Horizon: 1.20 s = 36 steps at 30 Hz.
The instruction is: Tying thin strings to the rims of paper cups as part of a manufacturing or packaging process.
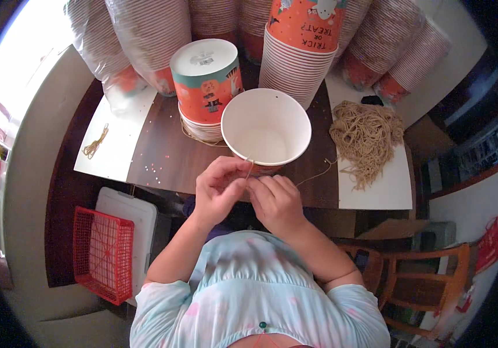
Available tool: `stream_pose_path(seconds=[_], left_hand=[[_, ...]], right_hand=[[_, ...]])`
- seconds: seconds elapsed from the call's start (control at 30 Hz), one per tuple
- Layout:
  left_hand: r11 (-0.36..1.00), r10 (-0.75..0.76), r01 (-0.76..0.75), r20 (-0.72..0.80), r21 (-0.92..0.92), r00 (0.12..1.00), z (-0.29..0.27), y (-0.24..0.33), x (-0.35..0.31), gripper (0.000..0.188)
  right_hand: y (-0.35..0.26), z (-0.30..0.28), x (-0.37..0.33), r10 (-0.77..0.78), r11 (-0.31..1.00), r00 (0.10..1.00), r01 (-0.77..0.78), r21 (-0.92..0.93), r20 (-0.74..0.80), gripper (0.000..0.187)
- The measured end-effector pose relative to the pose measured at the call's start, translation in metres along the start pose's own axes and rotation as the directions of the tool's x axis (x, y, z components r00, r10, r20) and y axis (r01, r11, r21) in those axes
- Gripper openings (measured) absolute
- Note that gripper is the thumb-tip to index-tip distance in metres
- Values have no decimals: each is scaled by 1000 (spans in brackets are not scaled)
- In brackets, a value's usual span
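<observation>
Centrally, an open paper bucket (266,127), white inside, stands upright near the front edge of the brown desk (167,153), its mouth facing up. Both hands are at its near side, just below the rim, with their fingertips close together. The left hand (220,188) is drawn narrow, thumb and forefinger pinching a thin tan cord (317,175) that shows at the fingertips. The right hand (278,197) is curled; its fingertips are partly hidden, and whether it grips the cord cannot be told. A length of cord extends from behind this hand toward a tangled heap of twine (368,136), which lies on a white sheet (376,197) at right. Directly behind the bucket rises a tall stack of inverted orange buckets (295,69); at its left is a shorter inverted stack (207,87), orange and teal. A small cord bundle (96,142) rests on the left white panel (115,136). Below, at left, a red plastic basket (104,255) leans by a pale lidded bin (127,203). A wooden chair (426,277) stands at lower right.
</observation>
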State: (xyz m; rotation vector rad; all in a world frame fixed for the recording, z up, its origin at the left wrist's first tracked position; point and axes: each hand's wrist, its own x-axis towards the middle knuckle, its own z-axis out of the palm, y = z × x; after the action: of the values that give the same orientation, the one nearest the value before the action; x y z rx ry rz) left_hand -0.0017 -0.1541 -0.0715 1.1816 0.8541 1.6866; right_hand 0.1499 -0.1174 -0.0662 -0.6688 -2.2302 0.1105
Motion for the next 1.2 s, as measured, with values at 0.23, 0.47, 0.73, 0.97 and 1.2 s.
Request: stream_pose_path(seconds=[0.23,0.47,0.73,0.97,1.2], left_hand=[[904,130,-56,-149,424,980,18,5,-6,25],[657,326,-243,22,714,945,14,9,-5,19],[753,149,-49,-97,656,984,9,6,-12,21],[713,236,-152,-31,685,971,11,10,-8,18],[762,197,-98,-86,640,977,10,5,-10,26]], right_hand=[[0,-63,26,-235,934,827,47,353,511,28],[21,-71,90,-234,963,929,180,201,288,21],[23,-50,70,-348,934,883,356,32,316,18],[26,-45,71,-376,926,907,372,61,188,16],[19,-44,61,-432,881,881,458,-117,194,10]])
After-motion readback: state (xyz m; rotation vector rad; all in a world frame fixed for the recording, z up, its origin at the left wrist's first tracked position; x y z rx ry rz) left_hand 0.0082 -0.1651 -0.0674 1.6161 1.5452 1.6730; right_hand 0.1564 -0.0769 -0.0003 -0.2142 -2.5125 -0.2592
